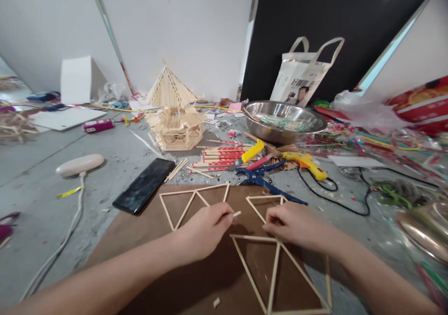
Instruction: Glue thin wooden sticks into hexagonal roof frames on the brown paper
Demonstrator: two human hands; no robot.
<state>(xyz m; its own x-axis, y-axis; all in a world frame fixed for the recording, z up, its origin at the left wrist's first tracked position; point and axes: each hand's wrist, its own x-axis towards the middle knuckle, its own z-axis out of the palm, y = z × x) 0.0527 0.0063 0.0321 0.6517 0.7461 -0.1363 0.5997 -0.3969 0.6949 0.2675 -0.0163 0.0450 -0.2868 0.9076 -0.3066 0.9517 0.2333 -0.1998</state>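
Note:
My left hand is closed in a pinch on a short bit of wooden stick whose tip pokes out to the right. My right hand is closed with fingertips pressed on the top bar of a triangular stick frame lying on brown cardboard. Two more triangle frames lie on the cardboard, one above my left hand and one partly hidden under my right hand.
A black phone lies left of the cardboard. Behind are blue pliers, a yellow cutter, a yellow glue gun with black cord, loose sticks, a steel bowl, stick-built pavilion models and a white bag.

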